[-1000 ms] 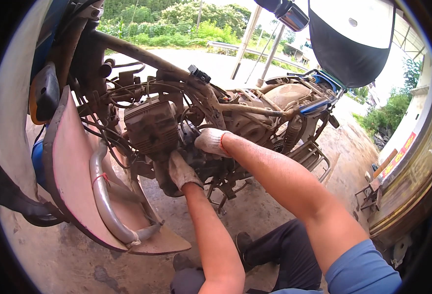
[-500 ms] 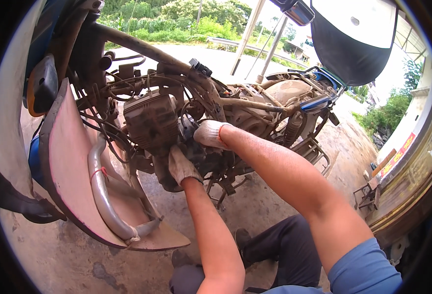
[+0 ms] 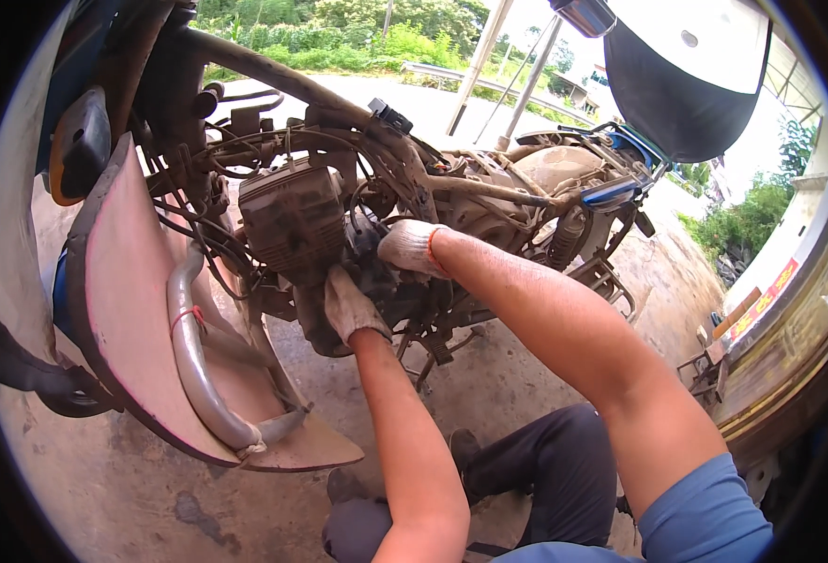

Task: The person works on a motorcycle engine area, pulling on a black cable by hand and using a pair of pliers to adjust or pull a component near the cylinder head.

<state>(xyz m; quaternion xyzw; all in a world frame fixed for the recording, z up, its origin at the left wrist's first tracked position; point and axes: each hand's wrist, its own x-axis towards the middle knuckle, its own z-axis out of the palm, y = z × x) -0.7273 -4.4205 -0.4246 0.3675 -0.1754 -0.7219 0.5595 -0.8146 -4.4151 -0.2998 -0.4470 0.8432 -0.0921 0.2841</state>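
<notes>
A dusty motorcycle engine hangs in a bare, dirt-covered frame in front of me. My left hand, in a pale, soiled work glove, reaches up against the engine's lower side, just beneath the finned cylinder. Its fingertips disappear among the engine parts, so their grip is hidden. My right hand, in a matching glove with an orange cuff, is curled against the dark engine casing to the right of the cylinder. Whatever lies inside its rounded fingers is hidden by the glove.
Loose cables hang left of the engine. A large fairing panel with a grey tubular bar stands at the left. The frame tube crosses above my hands. A motorcycle rear shock absorber sits farther right. Concrete floor lies below.
The whole view has shifted slightly. Both gloved hands keep about the same places on the engine, and nothing is visibly taken or released.
</notes>
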